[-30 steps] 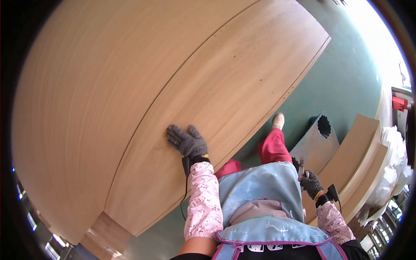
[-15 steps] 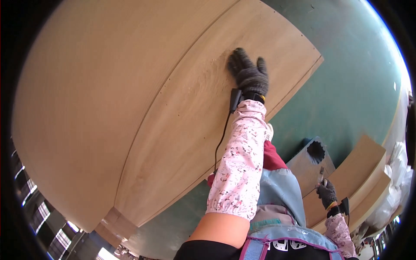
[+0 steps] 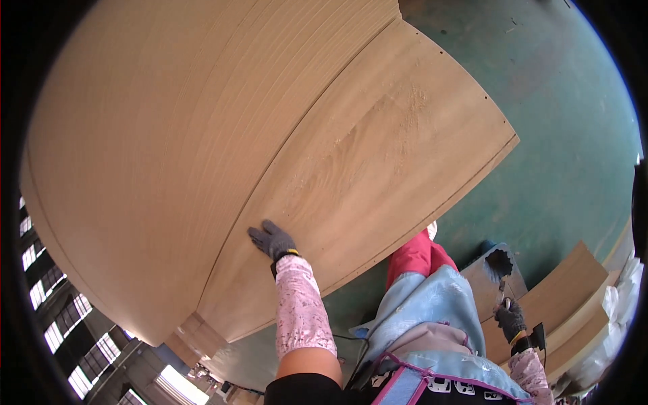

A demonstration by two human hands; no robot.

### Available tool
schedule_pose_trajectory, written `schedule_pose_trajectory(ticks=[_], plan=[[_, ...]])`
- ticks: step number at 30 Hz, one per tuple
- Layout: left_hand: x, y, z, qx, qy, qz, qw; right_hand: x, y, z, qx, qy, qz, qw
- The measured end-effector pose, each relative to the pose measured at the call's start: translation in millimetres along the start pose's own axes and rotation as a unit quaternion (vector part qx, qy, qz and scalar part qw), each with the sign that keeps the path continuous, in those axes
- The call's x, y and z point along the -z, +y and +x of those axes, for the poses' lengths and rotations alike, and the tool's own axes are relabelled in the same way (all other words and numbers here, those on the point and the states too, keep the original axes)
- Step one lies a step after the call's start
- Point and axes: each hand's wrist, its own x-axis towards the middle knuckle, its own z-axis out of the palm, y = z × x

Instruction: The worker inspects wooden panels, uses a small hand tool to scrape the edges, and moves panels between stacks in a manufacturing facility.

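My left hand (image 3: pixel 272 239), in a grey knitted glove, rests with its fingers spread on a pale wooden panel (image 3: pixel 378 182), near the long curved seam. The panel's surface carries rough streaks and light specks, and small dark holes dot its far right edge. At the lower right my right hand (image 3: pixel 511 318), also gloved in grey, is closed around a slim tool (image 3: pixel 501 291); its light handle and narrow brownish head show, but its exact kind does not. The tool points up toward a blue container with a ragged dark opening (image 3: pixel 499 263).
A larger wooden sheet (image 3: pixel 148 155) adjoins the panel along the seam. Curved wooden pieces (image 3: pixel 560 283) lie beyond my right hand, with clear plastic wrapping (image 3: pixel 624 297) beside them. Green floor (image 3: pixel 553 148) stretches to the right. A brown block (image 3: pixel 196 337) adjoins the panel's lower left end.
My left hand has swept down and left along the panel, from its upper middle to near the seam. My right hand still grips the tool in nearly the same place.
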Motion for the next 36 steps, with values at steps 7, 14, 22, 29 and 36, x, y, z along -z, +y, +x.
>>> schedule_pose_trajectory(ticks=[7,14,22,29,36], plan=[[-52.1,250.9,-62.8,-0.155,0.033,-0.017,0.987,13.4,-20.9,14.1,-0.007,0.005,0.038,0.999],[-57.1,485.7,-181.6,-0.384,-0.195,-0.217,0.876,11.0,-93.8,-8.7,0.035,0.023,0.038,0.998],[-6.2,244.3,-144.4,-0.319,-0.218,-0.208,0.899,21.1,-79.6,9.0,0.016,0.056,0.009,0.998],[-7.4,42.6,-162.5,-0.082,-0.073,0.016,0.994,25.6,-91.8,28.7,0.116,0.072,-0.050,0.989],[-28.5,169.0,-225.5,-0.220,-0.092,-0.077,0.968,25.3,-40.4,59.9,0.147,0.038,-0.050,0.987]])
